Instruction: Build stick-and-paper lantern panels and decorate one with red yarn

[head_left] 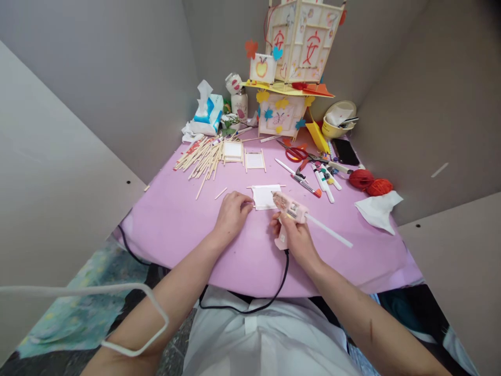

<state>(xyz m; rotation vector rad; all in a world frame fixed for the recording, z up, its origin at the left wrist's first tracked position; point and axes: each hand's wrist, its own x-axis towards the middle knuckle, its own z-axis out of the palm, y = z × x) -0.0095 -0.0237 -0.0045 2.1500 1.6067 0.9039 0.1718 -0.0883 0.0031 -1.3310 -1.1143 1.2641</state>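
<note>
My right hand (294, 232) is wrapped round the handle of a pink glue gun (291, 208), whose nozzle points left over a small white panel (263, 197). A long white glue stick (331, 231) sticks out of the gun's back. Thin wooden sticks lie along the panel's top and bottom edges. At the panel's lower left corner, my left hand (234, 211) has its fingers bent together at the edge; what they pinch is too small to make out. Two small framed panels (233, 150) lie farther back.
Wooden sticks (205, 159) are heaped at the back left. A decorated paper lantern (284, 112) stands at the back. Red scissors (296, 153), markers (323, 183), red yarn (360, 179) and a white cloth (379, 210) lie to the right. A black cable (270, 303) hangs from the gun.
</note>
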